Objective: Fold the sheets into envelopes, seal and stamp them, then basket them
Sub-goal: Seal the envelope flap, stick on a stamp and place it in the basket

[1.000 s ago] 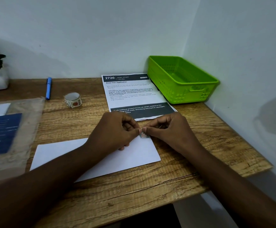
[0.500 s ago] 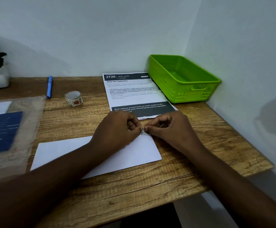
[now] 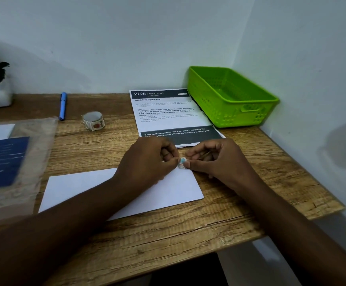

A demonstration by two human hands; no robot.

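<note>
Far L, plastic sleeve (image 3: 23, 162) holds a blue card; far R, green basket (image 3: 232, 98) has nothing in it. My left hand (image 3: 147, 162) & right hand (image 3: 219, 162) meet knuckles-up, fingertips of both pinched on the stamp (image 3: 182, 163) at the white envelope (image 3: 126, 190)'s far R corner. Vs 0.5 s ago the stamp shows more btwn my fingers.

Green basket (image 3: 233, 112), white envelope (image 3: 176, 188), blue pen (image 3: 63, 106), wood-grain brown desk (image 3: 168, 234).
</note>
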